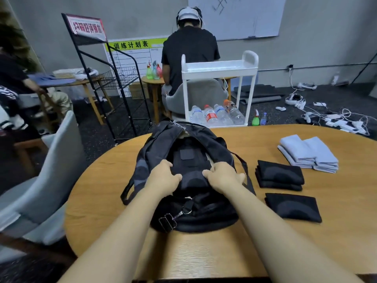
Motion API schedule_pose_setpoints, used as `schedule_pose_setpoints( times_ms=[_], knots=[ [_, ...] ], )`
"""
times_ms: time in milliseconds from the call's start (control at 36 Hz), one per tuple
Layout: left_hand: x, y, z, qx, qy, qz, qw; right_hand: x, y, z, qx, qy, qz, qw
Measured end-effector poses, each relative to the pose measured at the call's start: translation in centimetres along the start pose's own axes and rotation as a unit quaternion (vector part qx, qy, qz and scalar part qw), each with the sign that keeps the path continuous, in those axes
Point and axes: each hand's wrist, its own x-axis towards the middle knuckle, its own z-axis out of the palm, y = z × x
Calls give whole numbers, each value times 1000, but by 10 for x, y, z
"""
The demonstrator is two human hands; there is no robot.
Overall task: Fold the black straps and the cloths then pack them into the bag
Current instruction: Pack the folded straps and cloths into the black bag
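I see both forearms reaching forward over the near table (265,252) edge. My left hand (163,176) and right hand (223,174) sit together at the mouth of the black bag (195,213), fingers curled and grasping a folded black pad (193,180) held in the opening. The bag lies at table centre, mouth wide, its strap (247,176) trailing right. To the right, well apart from the bag, lie a stack of black cloths (279,177), a single black cloth (293,207) nearer me, and two stacks of pale cloths (308,154) behind. Bare tabletop remains left of the bag and along the near edge. A green-headed wall chart (132,45) reads "训练计划表". The red sign (87,27) is too blurred to read.
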Motion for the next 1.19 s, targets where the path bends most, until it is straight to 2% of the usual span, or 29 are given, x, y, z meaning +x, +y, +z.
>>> schedule_pose_setpoints(
  times_ms=[250,389,500,583,639,861,944,1083,1194],
  knots=[
    [4,-11,10,128,6,15,992,1,6,17,-101,12,-24,995],
    [3,-14,7,163,36,98,981,-4,7,16,-123,61,-43,990],
    [4,-23,5,166,0,194,967,-13,10,15,-138,126,-113,976],
    [4,-28,3,182,-34,184,965,-19,18,17,-137,91,-183,969],
    [4,-31,4,172,-39,176,968,-21,21,19,-145,66,-195,968],
    [3,-29,7,170,-68,139,973,-19,14,17,-171,38,-164,971],
    [0,-22,0,136,-60,147,978,-19,17,11,-140,40,-160,976],
    [-8,0,2,60,-2,159,985,-24,39,-7,-71,104,-134,983],
    [-15,32,31,26,10,209,977,-28,74,-26,-37,146,-66,986]
  ],
)
